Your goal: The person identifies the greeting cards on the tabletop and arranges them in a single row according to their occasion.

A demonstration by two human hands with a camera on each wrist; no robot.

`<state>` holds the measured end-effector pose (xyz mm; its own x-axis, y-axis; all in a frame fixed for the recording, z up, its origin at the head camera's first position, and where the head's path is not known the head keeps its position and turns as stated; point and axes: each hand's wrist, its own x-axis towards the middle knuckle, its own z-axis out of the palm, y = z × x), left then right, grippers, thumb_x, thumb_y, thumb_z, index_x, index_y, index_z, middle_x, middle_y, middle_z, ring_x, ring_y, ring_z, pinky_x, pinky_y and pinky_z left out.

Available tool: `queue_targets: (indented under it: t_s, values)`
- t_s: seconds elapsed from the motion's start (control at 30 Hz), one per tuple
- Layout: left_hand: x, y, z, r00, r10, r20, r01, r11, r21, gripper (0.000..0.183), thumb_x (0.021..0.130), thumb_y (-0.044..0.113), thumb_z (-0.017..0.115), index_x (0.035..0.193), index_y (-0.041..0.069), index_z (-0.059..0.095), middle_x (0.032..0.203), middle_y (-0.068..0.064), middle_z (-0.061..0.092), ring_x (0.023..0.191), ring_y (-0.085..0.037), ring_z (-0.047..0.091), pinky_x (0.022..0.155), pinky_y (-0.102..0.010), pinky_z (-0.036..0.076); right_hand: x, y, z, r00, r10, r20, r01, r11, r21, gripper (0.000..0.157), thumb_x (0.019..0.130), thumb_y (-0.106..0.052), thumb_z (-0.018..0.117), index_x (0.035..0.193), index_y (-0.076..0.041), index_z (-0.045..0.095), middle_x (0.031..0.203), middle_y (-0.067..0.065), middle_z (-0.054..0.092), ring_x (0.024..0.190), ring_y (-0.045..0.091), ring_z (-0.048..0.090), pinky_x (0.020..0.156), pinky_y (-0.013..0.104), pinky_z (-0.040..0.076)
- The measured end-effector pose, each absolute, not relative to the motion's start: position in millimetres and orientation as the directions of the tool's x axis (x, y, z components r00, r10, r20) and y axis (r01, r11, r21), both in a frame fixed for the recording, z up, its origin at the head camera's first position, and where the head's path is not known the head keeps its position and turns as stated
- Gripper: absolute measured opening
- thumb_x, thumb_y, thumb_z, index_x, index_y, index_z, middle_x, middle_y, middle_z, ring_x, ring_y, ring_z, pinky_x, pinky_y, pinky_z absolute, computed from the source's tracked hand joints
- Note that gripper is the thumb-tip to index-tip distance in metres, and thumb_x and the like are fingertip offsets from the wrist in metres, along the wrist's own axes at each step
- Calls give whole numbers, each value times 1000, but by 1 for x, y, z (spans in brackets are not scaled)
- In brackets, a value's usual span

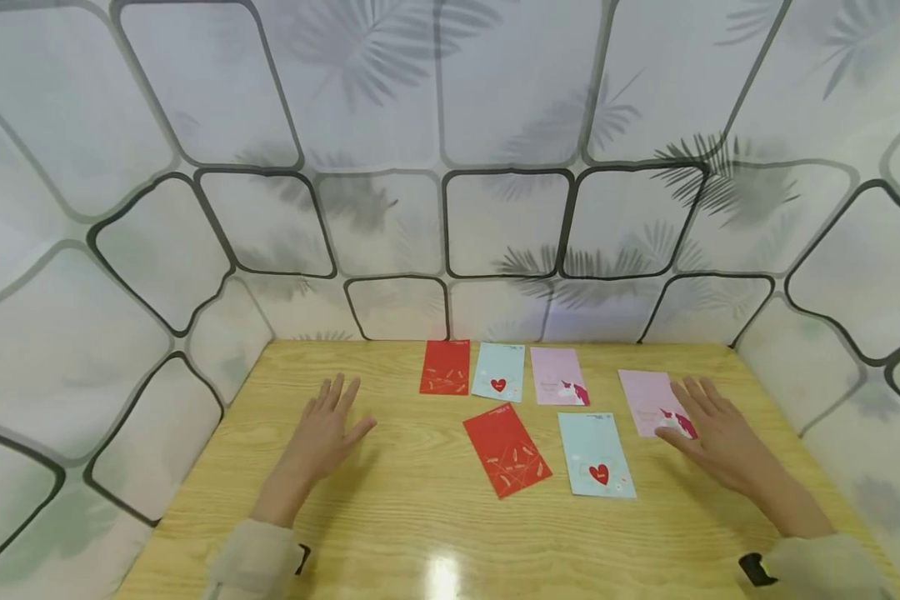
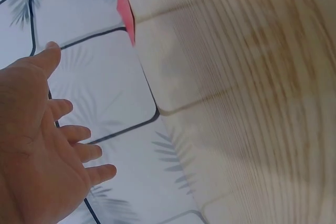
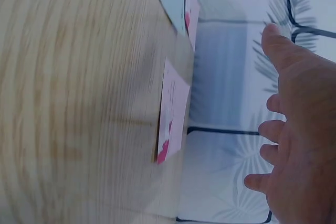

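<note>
My left hand (image 1: 326, 437) is held above the left part of the table, fingers spread and nothing in it. My right hand (image 1: 723, 442), likewise bare with fingers extended, overlaps the lower right corner of a pink unicorn card (image 1: 645, 396) in the head view. The right wrist view shows that pink card (image 3: 172, 106) lying apart from the fingers. Left of it lies a light blue card with a red heart (image 1: 588, 442), then a tilted red card (image 1: 504, 450). Behind them stand in a row a red card (image 1: 445, 367), a light blue heart card (image 1: 499, 367) and a pink unicorn card (image 1: 555, 371).
The cards lie flat on a light wood-grain table (image 1: 405, 517). A pale curtain (image 1: 506, 225) with dark line patterns and leaf prints borders the table at the back and both sides. Light glares off the table's near middle.
</note>
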<state>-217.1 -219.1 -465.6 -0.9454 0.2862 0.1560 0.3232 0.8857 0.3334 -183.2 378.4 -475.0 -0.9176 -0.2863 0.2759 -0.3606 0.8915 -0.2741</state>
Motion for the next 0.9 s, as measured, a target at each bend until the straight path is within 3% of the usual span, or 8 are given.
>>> queue_targets:
  t_s: [0.23,0.4,0.63,0.9]
  values:
    - [-220,-199,-467,-936,318,153,352,870,344,76,105,40,59,161,-1,28,165,-30,17,153,-49,12,118,-68,18,-189,350,-470,-922,-299,245,-369,870,-328,83,102,-41,65,159,7,28,162,35,22,155,47,5,120,67,10]
    - [-220,-185,-469,-927,341,154,375,858,351,75,105,39,60,160,-2,29,164,-31,19,152,-49,14,118,-68,19,-194,337,-474,-915,-322,244,-388,867,-312,83,101,-42,65,158,8,30,162,34,23,155,47,8,114,72,20]
    - [-222,-163,-473,-918,367,146,395,845,361,73,106,40,58,161,1,31,165,-30,21,153,-48,16,119,-66,19,-201,318,-477,-905,-347,245,-412,856,-313,84,99,-44,67,157,8,32,163,33,25,152,50,16,117,66,21]
    - [-224,-143,-479,-900,394,184,435,816,382,70,104,37,62,157,-2,37,162,-32,27,150,-50,22,118,-65,22,-206,297,-479,-914,-347,209,-400,855,-329,81,99,-43,68,155,7,38,162,32,28,151,50,20,114,70,24]
